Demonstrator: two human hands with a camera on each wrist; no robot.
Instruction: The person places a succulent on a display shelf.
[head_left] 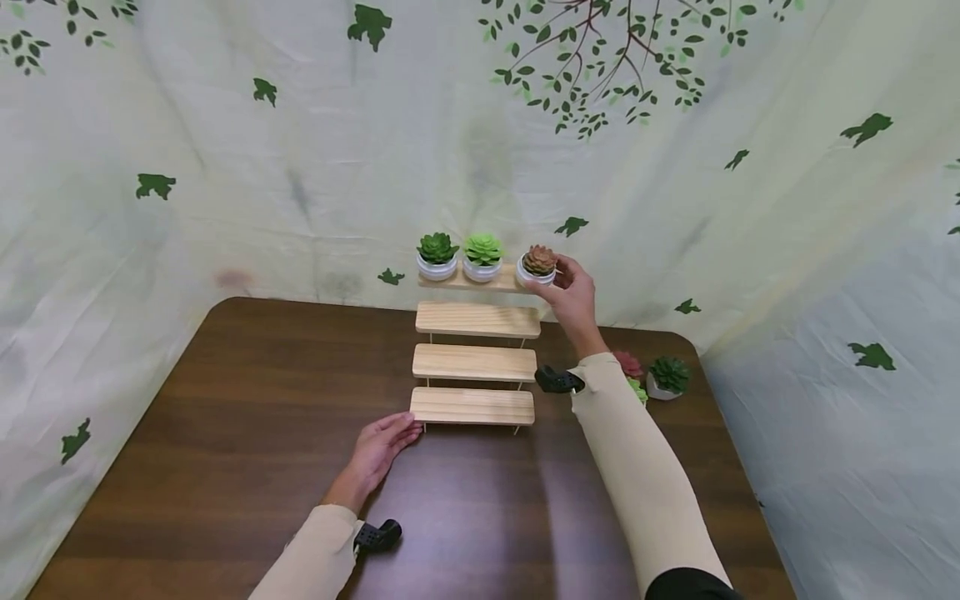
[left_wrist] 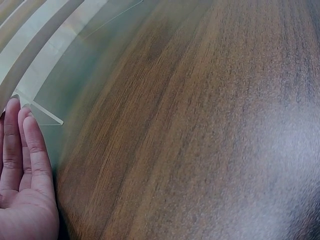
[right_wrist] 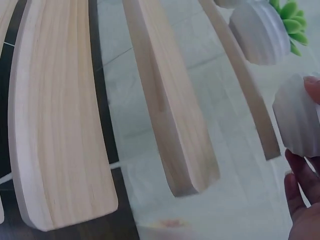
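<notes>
- Brown succulent (head_left: 539, 260) in its white pot (head_left: 533, 278) is at the right end of the top shelf (head_left: 491, 285); from my distance I cannot tell whether the pot rests on the wood.
- I see the right hand (head_left: 576, 302) pinching this pot between thumb and fingers (right_wrist: 302, 172).
- To the left, on the same shelf, stand a light green succulent (head_left: 483, 248) and a dark green succulent (head_left: 437, 248), also in white pots.
- I see the left hand (head_left: 378, 450) with its fingers (left_wrist: 37, 140) nearly straight, the tips at the left corner of the lowest shelf (head_left: 472, 406).
- Two middle shelves (head_left: 477, 319) stand between, stepped above the brown table (head_left: 262, 433).
- Near the table's right rear corner, I find a red succulent (head_left: 628, 364) and a second light green one (head_left: 638, 390), partly hidden by the sleeve (head_left: 637, 442), beside a potted dark green plant (head_left: 667, 377).
</notes>
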